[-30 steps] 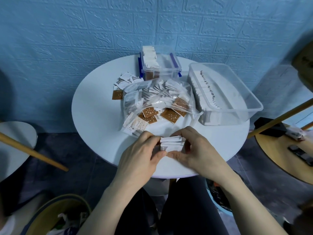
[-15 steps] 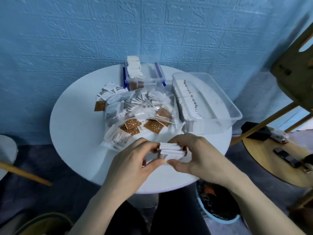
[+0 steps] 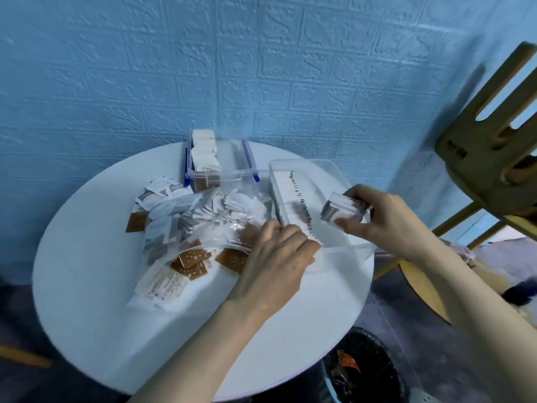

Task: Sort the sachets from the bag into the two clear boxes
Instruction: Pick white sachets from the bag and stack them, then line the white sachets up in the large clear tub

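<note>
A stack of white sachets (image 3: pixel 344 212) is gripped by the right hand (image 3: pixel 380 219), right of centre in the frame, above the large clear box (image 3: pixel 305 167). A row of white sachets (image 3: pixel 293 205) is lined up along that box's left side. The left hand (image 3: pixel 276 257) is laid at the box's near left corner, its fingers curled against the end of the row; whether anything is pinched cannot be told through the blur. To its left, the clear bag (image 3: pixel 197 228) of white and brown sachets is spread on the round white table (image 3: pixel 87 271). Loose sachets (image 3: pixel 157 193) are scattered beside the bag, upper left. The small box (image 3: pixel 220 164), with blue clips, is set at the table's far edge, partly filled.
</note>
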A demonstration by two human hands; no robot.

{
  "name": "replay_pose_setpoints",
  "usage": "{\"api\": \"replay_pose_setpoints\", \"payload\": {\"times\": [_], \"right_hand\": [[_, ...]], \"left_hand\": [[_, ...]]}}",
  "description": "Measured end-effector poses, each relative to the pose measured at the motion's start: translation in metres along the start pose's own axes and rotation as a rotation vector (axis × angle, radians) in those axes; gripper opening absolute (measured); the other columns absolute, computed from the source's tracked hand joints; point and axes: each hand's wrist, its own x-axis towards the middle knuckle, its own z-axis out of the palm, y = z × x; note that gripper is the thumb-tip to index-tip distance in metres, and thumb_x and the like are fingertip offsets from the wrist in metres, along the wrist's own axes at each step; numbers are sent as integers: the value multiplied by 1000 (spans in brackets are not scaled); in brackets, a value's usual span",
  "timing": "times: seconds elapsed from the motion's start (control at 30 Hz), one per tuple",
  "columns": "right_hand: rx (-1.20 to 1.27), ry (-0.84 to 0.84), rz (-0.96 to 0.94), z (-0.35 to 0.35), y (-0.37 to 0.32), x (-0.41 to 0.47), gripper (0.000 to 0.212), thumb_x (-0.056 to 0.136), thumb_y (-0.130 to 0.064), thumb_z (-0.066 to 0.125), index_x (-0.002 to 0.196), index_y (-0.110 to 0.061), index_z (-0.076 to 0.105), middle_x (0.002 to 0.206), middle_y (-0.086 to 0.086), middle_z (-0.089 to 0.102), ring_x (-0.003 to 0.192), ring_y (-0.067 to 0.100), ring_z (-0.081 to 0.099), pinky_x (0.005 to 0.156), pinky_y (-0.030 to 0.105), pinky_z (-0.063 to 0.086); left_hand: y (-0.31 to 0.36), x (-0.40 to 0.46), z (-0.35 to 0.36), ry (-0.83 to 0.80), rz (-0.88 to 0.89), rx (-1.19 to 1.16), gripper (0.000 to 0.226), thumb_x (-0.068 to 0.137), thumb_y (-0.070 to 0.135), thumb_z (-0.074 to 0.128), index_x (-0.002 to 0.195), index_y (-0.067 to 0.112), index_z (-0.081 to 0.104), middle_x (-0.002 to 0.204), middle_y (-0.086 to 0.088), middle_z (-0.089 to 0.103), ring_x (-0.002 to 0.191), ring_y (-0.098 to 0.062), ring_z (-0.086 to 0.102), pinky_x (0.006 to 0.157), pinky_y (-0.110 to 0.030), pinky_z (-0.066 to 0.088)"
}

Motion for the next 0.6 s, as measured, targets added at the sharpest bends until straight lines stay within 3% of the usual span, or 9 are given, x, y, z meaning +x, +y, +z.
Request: {"api": "replay_pose_setpoints", "payload": {"times": [0.23,0.4,0.6], "right_hand": [[-12,-195,1,10,-3,29,18,77,-25,72,88,-21,57,75,-2,63,74,21,55,73,37,46],[-31,-251,31,15,0,37,20,80,-28,70,80,-31,50,68,-12,62,71,13,53,72,35,46],[33,-300,49,16,7,38,18,80,-30,71,85,-26,55,72,-9,66,72,13,55,72,32,45]], "left_hand": [[-12,3,-13,-121,10,24,5,80,21,71,83,18,67,81,5,65,85,-19,62,97,-37,26],[5,14,-8,-238,-64,275,48,87,55,53,111,15,65,98,0,68,103,-21,59,107,-41,12],[4,14,-3,-182,-70,220,38,83,53,61,96,19,72,84,4,71,94,-17,61,101,-39,20]]}}
